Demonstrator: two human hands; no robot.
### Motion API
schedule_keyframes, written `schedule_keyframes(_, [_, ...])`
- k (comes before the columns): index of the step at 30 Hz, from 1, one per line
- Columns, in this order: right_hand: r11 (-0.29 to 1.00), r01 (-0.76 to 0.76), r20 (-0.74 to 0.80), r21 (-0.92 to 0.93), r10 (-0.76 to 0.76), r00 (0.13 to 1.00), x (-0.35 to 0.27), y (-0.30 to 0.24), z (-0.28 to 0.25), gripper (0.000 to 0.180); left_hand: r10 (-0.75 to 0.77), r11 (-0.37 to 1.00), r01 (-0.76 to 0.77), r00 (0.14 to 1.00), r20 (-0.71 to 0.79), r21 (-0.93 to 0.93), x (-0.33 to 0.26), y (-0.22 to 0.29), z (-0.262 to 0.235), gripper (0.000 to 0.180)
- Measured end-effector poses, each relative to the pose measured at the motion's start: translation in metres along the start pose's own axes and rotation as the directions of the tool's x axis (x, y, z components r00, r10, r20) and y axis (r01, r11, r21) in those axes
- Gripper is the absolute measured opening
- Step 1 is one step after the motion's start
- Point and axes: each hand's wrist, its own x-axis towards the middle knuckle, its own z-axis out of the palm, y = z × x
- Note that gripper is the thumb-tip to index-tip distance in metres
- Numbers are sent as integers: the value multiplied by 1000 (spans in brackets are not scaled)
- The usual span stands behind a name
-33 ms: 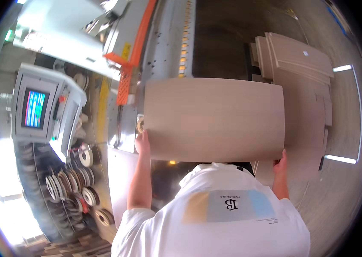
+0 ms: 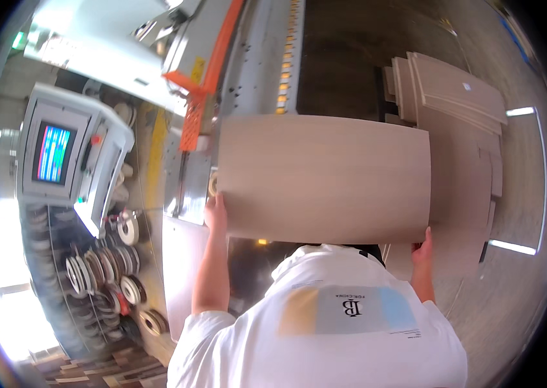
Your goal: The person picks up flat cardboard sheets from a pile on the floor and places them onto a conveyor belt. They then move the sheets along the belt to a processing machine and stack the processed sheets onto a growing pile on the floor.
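A wide, flat, beige-brown board (image 2: 325,181) is held out in front of me, roughly level. My left hand (image 2: 216,212) grips its left edge near the close corner, with the fingers partly hidden beneath. At the right close corner, my right hand (image 2: 422,247) is closed on the board, thumb up along the edge. The board's left side overlaps the end of a long grey machine bed (image 2: 254,71) with a row of yellow-orange rollers (image 2: 284,68). Whether board and bed touch, I cannot tell.
To the left stands a control panel (image 2: 53,152) with a lit screen, above several edging-tape rolls (image 2: 132,290). An orange machine guard (image 2: 191,123) rises just beyond my left hand. Stacked boards (image 2: 458,90) lie at the right, partly covered by the held board.
The machine and control panel have shifted slightly in the picture, as the view turned a little. Both hands keep their hold on the board, which stays almost in place before me.
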Motion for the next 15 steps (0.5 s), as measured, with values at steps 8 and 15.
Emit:
schedule_keyframes(8, [813,111,198,-571,5,980,-109,-1,88,47,325,855,-135,892,-313,500,-3,-73,-46,37])
schedule_keyframes(15, [571,270,376,-775,74,924,-125,3,94,62,217,941,-84,894,-392,328,19,-131,-95,35])
